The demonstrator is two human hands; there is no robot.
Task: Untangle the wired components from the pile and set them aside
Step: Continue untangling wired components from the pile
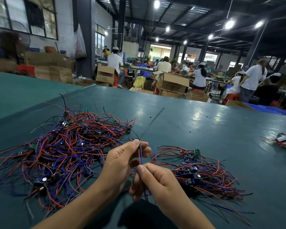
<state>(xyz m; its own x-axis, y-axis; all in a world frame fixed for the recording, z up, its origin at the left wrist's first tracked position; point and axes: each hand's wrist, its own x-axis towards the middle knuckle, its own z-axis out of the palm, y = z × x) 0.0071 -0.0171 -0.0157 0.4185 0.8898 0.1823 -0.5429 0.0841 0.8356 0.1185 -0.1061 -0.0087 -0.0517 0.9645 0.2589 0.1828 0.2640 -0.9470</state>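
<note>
Red, blue and black leads throughout. Head view: the tangled pile [69, 146] lies left on the green table [205, 129], and a smaller set-aside heap [203, 172] lies right (perhaps a third of the stock, my estimate), so most of the sorting is left to do. The left hand [122, 161] pinches the upper end of one wired component [140, 154] between thumb and fingers. The right hand [157, 180] pinches the same strands lower down. The component stands roughly upright between the two heaps.

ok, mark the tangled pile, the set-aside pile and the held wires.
tangled pile [69, 146]: head view, dense middle of the heap.
set-aside pile [200, 172]: head view, its middle, among the blue parts.
held wires [140, 155]: head view, the taut upright stretch.
</note>
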